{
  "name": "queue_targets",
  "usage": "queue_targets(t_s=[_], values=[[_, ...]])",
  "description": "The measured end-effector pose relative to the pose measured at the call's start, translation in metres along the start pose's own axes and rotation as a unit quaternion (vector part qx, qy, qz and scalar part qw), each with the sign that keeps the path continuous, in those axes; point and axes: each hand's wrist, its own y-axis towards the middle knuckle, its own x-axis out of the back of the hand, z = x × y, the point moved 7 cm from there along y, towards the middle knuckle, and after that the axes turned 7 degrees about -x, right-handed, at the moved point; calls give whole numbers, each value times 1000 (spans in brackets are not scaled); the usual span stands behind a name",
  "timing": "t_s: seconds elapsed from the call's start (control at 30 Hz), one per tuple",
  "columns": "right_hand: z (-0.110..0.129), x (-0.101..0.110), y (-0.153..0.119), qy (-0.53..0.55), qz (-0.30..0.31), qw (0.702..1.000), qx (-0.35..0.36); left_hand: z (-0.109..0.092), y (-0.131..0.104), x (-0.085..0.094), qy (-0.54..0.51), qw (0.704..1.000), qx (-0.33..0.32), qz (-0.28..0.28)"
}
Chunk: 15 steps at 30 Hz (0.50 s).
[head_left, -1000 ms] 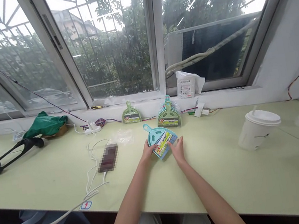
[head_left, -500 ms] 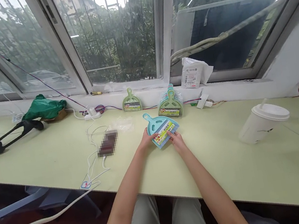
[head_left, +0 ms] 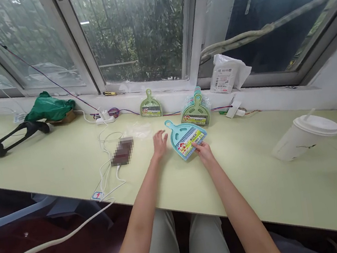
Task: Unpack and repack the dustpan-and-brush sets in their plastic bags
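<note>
A lidded white cup (head_left: 298,138) is noted at right on the table (head_left: 259,184), a green bag (head_left: 48,108) at left, and a white packet (head_left: 223,76) on the windowsill (head_left: 168,91).

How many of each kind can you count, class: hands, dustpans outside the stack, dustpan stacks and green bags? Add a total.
Hands: 2 (left hand, right hand)
Dustpans outside the stack: 2 (light-blue dustpan, green dustpan)
Dustpan stacks: 1 (stack, overlapping pieces not counted singly)
Green bags: 1 (green bag)
Total: 6
</note>
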Motion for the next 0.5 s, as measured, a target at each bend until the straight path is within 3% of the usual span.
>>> queue_targets(t_s=[0.07,0.17,0.23,0.3,0.4,0.5], values=[[3,2,-1,-7,5,1000,8,6,4,23,113,992,-24,-47],[6,3,-2,-10,9,1000,19,27,6,36,188,981,29,-27],[8,5,-2,-7,2,1000,23,33,5,30,196,980,39,3],[10,9,-1,-2,-8,1000,29,27,5,17,190,981,1,47],[14,17,1,10,-22,999,38,17,1,-3,193,967,-41,161],[16,25,2,17,-39,998,40,15,-5,3,266,939,-42,213]])
